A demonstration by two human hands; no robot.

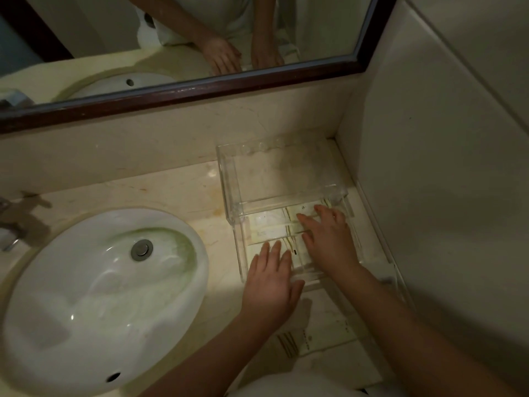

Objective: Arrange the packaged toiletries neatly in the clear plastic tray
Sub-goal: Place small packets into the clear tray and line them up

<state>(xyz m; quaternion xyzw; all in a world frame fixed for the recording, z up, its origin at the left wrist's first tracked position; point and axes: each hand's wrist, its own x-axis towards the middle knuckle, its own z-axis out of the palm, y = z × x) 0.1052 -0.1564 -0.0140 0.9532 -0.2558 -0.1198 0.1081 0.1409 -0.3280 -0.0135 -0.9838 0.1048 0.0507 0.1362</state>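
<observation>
inspecting the clear plastic tray (242, 255) at the desk's (183, 193) right corner, i found several flat packets (269, 229) already lying side by side in its lower level. my left hand (272, 277) rested flat, fingers spread, on the front packets; my right hand (329, 239) lay flat further back, gripping nothing. one striped packet (312, 338) lay outside, near the desk's front edge. i judged the task mostly done.
</observation>
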